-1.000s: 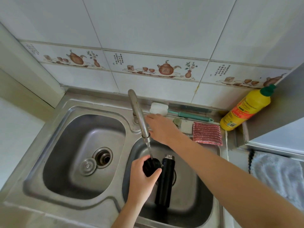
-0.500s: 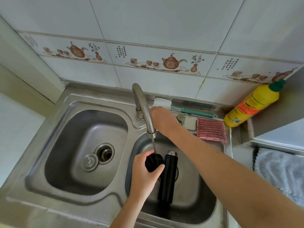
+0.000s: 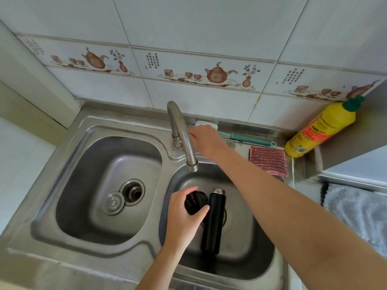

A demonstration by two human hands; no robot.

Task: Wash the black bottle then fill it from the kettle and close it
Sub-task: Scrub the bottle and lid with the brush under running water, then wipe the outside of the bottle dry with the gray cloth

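The black bottle [image 3: 214, 220] stood open in the right basin, below the faucet [image 3: 184, 141]. Left hand [image 3: 184, 216] pinched its cap [image 3: 195, 203]; right hand [image 3: 206, 139], behind the faucet, grip hidden. Best to rinse cap and bottle under a gentle stream.

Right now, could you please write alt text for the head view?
A left hand holds a black cap over the right basin of a steel sink, beside an uncapped black bottle standing in it. The right hand reaches behind the faucet, where no water shows.
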